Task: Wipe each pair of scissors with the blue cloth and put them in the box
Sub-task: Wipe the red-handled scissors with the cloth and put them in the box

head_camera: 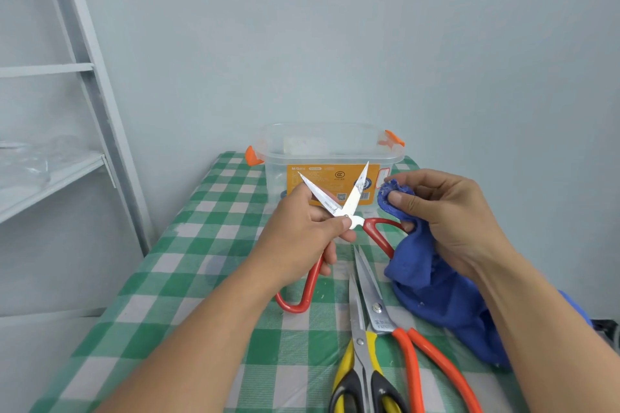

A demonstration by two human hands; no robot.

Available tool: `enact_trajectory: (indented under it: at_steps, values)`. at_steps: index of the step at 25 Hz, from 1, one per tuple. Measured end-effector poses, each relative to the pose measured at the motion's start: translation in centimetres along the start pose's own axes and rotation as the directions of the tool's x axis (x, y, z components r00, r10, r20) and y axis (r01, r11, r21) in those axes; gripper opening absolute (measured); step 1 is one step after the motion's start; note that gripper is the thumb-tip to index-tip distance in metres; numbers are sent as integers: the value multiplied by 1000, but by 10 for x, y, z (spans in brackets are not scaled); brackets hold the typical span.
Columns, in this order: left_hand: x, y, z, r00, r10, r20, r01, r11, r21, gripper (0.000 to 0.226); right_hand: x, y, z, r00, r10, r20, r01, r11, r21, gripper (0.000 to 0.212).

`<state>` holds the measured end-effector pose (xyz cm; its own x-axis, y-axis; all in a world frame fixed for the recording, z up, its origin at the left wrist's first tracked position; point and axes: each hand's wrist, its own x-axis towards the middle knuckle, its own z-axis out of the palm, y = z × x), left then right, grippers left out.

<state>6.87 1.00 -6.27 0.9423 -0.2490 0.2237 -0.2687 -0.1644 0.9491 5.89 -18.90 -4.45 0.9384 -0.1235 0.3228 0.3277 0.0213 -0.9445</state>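
— What is found at the left?

— A grey shelf unit (50, 174) is seen beyond the left edge of the desk (208, 245), which is covered in green and white checks.

— And over the middle of the desk?

— The red-handled scissors (354, 201) are held up above the desk by the left hand (302, 231), whose fingers are curled round one handle near the pivot. The blades are spread wide, tips pointed up and away. The other red loop is stretched right, as far as the cloth.

— Where is the box?

— The clear box (335, 151), fitted with orange clips, is set at the far edge, behind the raised blades.

— What is left lying near the front edge?

— The yellow-and-black scissors (359, 341) and, just to their right and touching them, the orange-handled scissors (377, 307) are laid flat, blades shut.

— And at the right?

— The blue cloth (436, 292) is bunched in the right hand (453, 211), pinched under the thumb, and the rest is trailed onto the desk. The hands are kept apart.
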Motion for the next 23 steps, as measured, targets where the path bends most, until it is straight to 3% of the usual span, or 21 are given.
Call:
enact_trajectory:
  at_steps: [5,10,13,17,19,21,23]
  values:
    - [0,-1,2,1000,-3,13,3,1000,12,22,1,6,1,1000,6,-11,-6,1000,-20,10]
    - [3,-3,3,1000,3,4,-3,1000,14,24,-1,6,12,971,-170,167,222,902,-370,13]
    - [3,-6,3,1000,-10,4,10,999,31,23,0,10,19,983,-144,117,181,876,-446,20]
    - [2,-6,1,1000,7,7,-7,999,50,20,7,13,20,993,-121,12,101,767,-633,33]
    - [1,-5,0,1000,20,20,-21,998,57,18,6,12,19,999,-42,27,50,836,-547,29]
    - [0,-3,0,999,30,27,-32,997,68,18,4,14,22,995,67,72,-40,942,-333,25]
    - [0,-2,1,999,35,27,-38,996,78,18,0,16,25,992,113,63,-97,971,-219,25]
